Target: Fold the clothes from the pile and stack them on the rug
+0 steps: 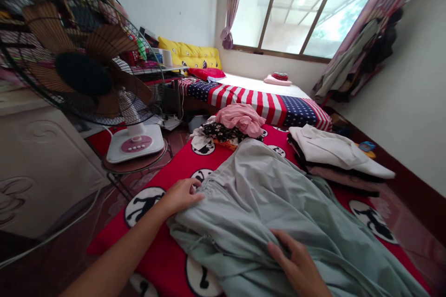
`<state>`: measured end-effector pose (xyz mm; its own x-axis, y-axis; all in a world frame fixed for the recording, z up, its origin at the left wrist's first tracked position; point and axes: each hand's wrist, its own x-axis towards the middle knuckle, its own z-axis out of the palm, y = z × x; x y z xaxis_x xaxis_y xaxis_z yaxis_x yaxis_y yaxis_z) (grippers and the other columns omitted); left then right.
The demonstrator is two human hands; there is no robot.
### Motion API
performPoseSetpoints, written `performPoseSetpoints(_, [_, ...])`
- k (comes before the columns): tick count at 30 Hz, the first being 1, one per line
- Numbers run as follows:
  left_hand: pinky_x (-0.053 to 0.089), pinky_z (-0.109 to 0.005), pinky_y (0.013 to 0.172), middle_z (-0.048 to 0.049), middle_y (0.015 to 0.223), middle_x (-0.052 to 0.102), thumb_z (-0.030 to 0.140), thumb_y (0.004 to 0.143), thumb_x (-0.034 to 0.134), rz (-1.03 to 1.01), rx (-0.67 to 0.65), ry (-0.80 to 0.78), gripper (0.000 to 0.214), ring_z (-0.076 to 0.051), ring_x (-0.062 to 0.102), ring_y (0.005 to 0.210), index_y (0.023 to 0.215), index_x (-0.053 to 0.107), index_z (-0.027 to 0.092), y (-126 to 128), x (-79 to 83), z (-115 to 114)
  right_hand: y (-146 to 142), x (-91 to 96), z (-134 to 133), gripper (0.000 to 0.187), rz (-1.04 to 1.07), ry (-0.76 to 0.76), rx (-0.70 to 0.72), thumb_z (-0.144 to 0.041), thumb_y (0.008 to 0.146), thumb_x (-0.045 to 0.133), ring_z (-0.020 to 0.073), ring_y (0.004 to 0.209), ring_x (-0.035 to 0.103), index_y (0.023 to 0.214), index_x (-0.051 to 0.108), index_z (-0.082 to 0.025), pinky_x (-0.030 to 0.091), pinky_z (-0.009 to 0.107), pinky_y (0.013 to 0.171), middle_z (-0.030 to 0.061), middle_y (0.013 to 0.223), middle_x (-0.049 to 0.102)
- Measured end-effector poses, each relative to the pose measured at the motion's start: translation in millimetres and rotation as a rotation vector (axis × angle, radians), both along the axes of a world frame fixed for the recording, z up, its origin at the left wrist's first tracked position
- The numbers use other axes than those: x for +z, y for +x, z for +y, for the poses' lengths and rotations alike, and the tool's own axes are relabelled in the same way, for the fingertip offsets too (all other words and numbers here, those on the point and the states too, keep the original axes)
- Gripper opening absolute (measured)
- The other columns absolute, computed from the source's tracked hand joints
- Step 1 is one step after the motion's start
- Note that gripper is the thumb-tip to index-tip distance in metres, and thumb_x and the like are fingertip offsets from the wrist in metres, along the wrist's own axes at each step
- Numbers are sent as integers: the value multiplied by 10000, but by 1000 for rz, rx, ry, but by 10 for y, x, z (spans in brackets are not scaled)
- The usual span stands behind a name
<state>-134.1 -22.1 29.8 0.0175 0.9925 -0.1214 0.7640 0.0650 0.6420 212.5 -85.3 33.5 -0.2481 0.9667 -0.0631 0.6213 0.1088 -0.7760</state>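
A large pale grey-green garment (265, 204) lies spread across a red mat (167, 264) with black-and-white round figures. My left hand (181, 195) rests at the garment's left edge, near its gathered waistband, with the fingers curled on the cloth. Lower down, my right hand (296, 264) lies on the garment with its fingers pressed into a fold of the fabric.
A standing fan (83, 69) sits on a small round table at left. A stack of folded clothes (334, 158) lies at right, a pink and floral heap (237, 125) beyond the garment. A flag-patterned sheet (265, 102) covers the bed under the window.
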Motion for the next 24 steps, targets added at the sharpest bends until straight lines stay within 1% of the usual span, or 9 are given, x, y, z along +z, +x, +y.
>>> performPoseSetpoints(3, [411,-299,682,-78,848,700,414,742,654,212,64,74,409,-258,645,817,1087,661,195,244,203,100,-10,34,-58,366,-2,98,-35,-522,873,495,210,854,655,909,687,-213,487,255,762,41,902,713])
performPoseSetpoints(5, [425,-333,719,-131,969,691,400,788,625,359,90,159,357,-301,642,908,1070,661,184,437,266,149,-27,66,-99,335,-60,130,18,-488,889,487,187,766,638,830,676,-217,472,248,702,21,807,694])
performPoseSetpoints(7, [434,-361,734,-164,998,679,394,826,590,441,87,176,288,-332,639,933,966,682,160,599,242,161,-26,117,-115,310,-139,118,130,-437,891,507,166,690,611,738,659,-214,450,244,648,6,730,665])
performPoseSetpoints(10, [439,-363,717,-157,949,682,384,860,554,442,85,114,259,-328,653,882,867,679,157,736,81,125,57,224,22,296,-164,95,242,-394,882,541,157,699,609,677,646,-210,455,249,662,4,732,655])
performPoseSetpoints(13, [443,-342,704,-128,978,664,385,905,489,397,141,177,254,-299,650,880,910,643,183,763,-114,72,245,325,472,261,-117,211,122,-423,870,546,189,838,637,766,682,-226,494,281,710,32,891,684])
performPoseSetpoints(17, [444,-323,733,-121,1091,632,398,913,481,358,221,251,276,-274,641,928,1078,583,201,728,-234,31,492,379,1402,248,-261,454,-181,-372,796,588,253,1066,602,946,685,-199,495,368,868,95,1153,633])
performPoseSetpoints(20, [432,-362,776,-150,970,677,461,913,460,405,246,209,360,-301,653,904,1066,599,167,704,-230,14,538,357,1993,367,-428,387,-294,-329,815,554,260,1174,549,1116,627,-134,419,379,989,149,1250,584])
performPoseSetpoints(22, [424,-390,774,-152,816,694,508,914,432,475,247,171,414,-316,662,836,975,644,157,698,-229,8,511,320,2236,469,-469,307,-323,-383,812,574,284,1155,564,1193,588,-111,441,391,942,177,1241,593])
performPoseSetpoints(24, [424,-389,747,-142,748,695,507,911,437,531,257,175,411,-316,660,791,897,675,173,697,-254,10,476,284,2368,540,-491,221,-340,-440,726,674,311,1042,620,1148,621,-109,476,390,838,178,1123,655])
